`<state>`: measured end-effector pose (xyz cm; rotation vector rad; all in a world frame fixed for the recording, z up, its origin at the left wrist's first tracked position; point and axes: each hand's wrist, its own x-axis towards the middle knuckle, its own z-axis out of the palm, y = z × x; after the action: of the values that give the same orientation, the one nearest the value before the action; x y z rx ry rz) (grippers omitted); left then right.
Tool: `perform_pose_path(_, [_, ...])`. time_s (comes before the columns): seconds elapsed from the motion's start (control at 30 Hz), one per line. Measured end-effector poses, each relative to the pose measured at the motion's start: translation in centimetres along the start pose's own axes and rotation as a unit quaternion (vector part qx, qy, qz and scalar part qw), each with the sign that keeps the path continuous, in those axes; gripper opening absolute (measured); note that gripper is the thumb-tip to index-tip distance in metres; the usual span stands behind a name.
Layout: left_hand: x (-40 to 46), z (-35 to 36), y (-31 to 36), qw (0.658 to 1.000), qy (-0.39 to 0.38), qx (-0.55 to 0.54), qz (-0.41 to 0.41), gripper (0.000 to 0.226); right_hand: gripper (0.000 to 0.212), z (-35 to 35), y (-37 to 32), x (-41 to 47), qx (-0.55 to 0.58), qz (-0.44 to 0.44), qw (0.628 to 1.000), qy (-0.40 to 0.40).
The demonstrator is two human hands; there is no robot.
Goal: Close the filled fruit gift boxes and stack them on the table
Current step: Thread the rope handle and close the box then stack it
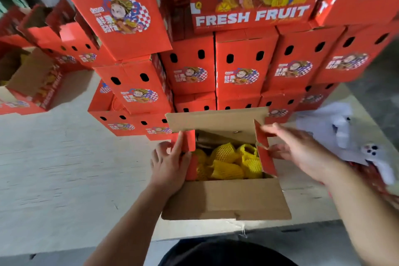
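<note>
At the table's (64, 168) near edge sat the open fruit gift box (226, 198) (yellow net-wrapped fruit (228, 164) inside). Your left hand (170, 164) pinched its left side flap (187, 141); your right hand (302, 151), fingers spread, touched the right flap (266, 153).

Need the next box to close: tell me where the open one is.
Head view, centre: the open box sits at the table's near edge, between the left hand and right hand, before the stack.
</note>
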<state>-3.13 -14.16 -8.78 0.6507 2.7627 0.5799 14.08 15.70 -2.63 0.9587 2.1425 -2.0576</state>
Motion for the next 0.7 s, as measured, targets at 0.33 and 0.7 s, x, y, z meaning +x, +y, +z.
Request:
perform_pose_path(0.33, [3.5, -0.7, 1.9, 0.966, 0.139, -0.209, -0.062, 0.030, 0.088, 6.7, 4.4, 2.4, -0.256, -0.168, 0.925, 0.227])
perform_pose_path(0.7, [1.8, 0.0, 0.5, 0.906, 0.207, -0.354, 0.106, 0.036, 0.051, 5.7, 5.8, 2.6, -0.038, -0.238, 0.955, 0.174])
